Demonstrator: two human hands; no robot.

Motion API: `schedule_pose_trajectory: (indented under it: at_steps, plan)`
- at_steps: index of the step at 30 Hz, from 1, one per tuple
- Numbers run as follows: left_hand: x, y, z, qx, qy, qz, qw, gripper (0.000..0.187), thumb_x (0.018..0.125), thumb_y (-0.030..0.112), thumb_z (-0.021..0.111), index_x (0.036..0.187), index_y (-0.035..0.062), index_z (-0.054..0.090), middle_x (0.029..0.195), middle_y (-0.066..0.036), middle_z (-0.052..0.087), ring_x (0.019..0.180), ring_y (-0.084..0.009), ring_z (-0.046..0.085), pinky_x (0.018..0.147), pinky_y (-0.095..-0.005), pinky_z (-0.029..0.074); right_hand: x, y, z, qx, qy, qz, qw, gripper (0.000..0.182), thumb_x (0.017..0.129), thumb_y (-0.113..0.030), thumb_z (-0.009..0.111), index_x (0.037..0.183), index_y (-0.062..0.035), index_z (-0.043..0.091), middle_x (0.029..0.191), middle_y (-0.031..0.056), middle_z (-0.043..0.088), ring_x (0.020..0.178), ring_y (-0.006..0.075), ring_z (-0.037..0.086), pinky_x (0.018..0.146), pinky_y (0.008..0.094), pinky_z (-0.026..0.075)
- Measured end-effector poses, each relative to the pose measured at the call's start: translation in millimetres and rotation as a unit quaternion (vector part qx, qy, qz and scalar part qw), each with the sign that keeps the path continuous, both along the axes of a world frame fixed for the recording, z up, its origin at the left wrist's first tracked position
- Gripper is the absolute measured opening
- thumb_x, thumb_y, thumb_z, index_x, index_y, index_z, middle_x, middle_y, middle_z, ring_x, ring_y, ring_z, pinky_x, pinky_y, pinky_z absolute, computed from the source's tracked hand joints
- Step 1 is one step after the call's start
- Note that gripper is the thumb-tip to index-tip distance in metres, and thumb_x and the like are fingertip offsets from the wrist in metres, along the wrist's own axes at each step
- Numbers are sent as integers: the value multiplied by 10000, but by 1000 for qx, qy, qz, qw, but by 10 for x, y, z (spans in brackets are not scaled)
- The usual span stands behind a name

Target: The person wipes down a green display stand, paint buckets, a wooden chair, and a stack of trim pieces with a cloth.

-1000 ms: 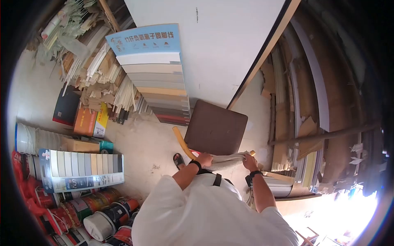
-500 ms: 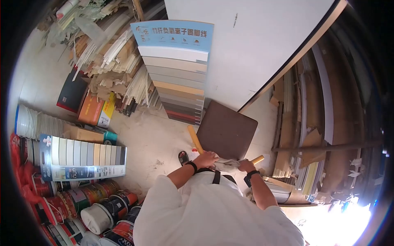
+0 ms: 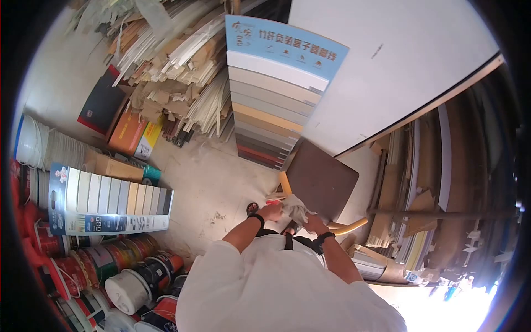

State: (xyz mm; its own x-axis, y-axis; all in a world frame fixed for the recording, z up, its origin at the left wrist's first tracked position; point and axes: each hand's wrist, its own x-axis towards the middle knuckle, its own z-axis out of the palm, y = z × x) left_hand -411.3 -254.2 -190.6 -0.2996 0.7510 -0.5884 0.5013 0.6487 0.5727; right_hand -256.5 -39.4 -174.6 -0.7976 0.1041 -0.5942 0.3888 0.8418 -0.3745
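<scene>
A crumpled grey cloth (image 3: 297, 209) hangs between my two hands, low in front of my body. My left hand (image 3: 271, 212) is closed at the cloth's left side, with a small red patch beside its fingers that I cannot make out. Closed on the right end of the cloth is my right hand (image 3: 316, 224). Just beyond the hands stands a chair with a dark brown panel (image 3: 321, 180). Its yellow wooden armrests show on either side: a short left armrest (image 3: 285, 182) and a curved right armrest (image 3: 349, 226) near my right hand.
A skirting sample board (image 3: 271, 105) leans beyond the chair, against a large white panel (image 3: 387, 61). Bundled strips (image 3: 188, 61) fill the back left. Paint buckets (image 3: 130, 290) and a colour sample board (image 3: 113, 200) line the left. Shelved boards (image 3: 420, 166) stand right.
The view has swung, so the surroundings sit differently in the frame. The cloth, stretched between my hands before, is now bunched up and hanging. The right armrest shows more of its curve.
</scene>
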Motion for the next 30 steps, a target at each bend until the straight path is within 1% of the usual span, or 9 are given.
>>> schedule_pose_trajectory:
  at_steps: [1, 8, 12, 14, 19, 21, 23, 25, 30]
  plan:
    - [17, -42, 14, 10, -15, -83, 996, 414, 927, 284, 477, 1229, 3, 510, 1168, -283, 628, 1091, -415, 622, 894, -526, 492, -6, -6, -62, 15, -6, 0, 1000, 499, 777, -304, 684, 1192, -39, 603, 1068, 237, 675, 1037, 413, 636, 892, 482, 512]
    - [-11, -414, 170, 128, -72, 69, 987, 453, 891, 269, 472, 1229, -31, 518, 1025, -275, 665, 989, -418, 647, 852, -498, 501, -393, -117, -194, 116, -101, 33, 988, 484, 703, -286, 700, 1076, 20, 679, 997, 254, 691, 1015, 391, 659, 933, 461, 503]
    - [-61, -743, 485, 142, -16, 76, 987, 415, 859, 247, 515, 1208, 25, 551, 986, -264, 672, 940, -412, 657, 806, -517, 502, -629, -258, -398, 150, -143, 169, 964, 614, 744, -363, 682, 1156, 88, 623, 1260, 300, 574, 1299, 414, 485, 1055, 480, 422]
    - [-59, -743, 520, 133, -10, 54, 990, 380, 833, 228, 532, 1162, 43, 570, 973, -243, 678, 920, -410, 660, 774, -528, 500, -564, -209, -593, 132, -84, 66, 985, 645, 752, -413, 668, 1160, 85, 624, 1260, 303, 572, 1289, 416, 495, 1054, 477, 424]
    - [-259, -598, 937, 202, 23, 76, 976, 302, 886, 238, 525, 1111, 39, 548, 900, -225, 676, 869, -414, 660, 725, -520, 497, -1198, -113, -345, 110, -50, -18, 993, 662, 711, -464, 750, 1177, -11, 628, 1055, 238, 685, 1052, 405, 645, 888, 472, 527]
    - [-347, -423, 1029, 235, -1, 110, 966, 265, 922, 238, 505, 1094, 39, 535, 878, -226, 670, 858, -414, 658, 726, -521, 491, -1504, -440, 479, 118, 36, 25, 992, 543, 775, -443, 673, 1157, -58, 659, 1108, 204, 682, 1052, 415, 641, 910, 491, 513]
    - [-537, -481, 1371, 281, -11, 150, 948, 233, 955, 238, 480, 1059, 33, 515, 871, -236, 655, 861, -429, 643, 742, -526, 478, -1819, -556, 706, 2, 86, 90, 992, 564, 720, -425, 731, 1139, -54, 658, 1085, 179, 694, 1004, 407, 654, 851, 488, 527]
    - [-711, -625, 1769, 259, -9, 191, 947, 237, 956, 233, 478, 1051, 18, 508, 900, -262, 636, 885, -445, 626, 772, -530, 464, -1926, -590, 383, -115, 327, 73, 935, 547, 673, -377, 770, 1099, -53, 651, 1000, 174, 704, 977, 406, 656, 802, 473, 530]
    - [-1050, -1228, 1824, 276, 51, 285, 917, 289, 952, 284, 516, 1026, 5, 525, 929, -235, 641, 889, -441, 614, 766, -510, 465, -2576, -1175, 369, -304, 236, 100, 918, 494, 708, -262, 783, 1144, -75, 645, 1138, 149, 681, 1043, 325, 649, 899, 410, 506]
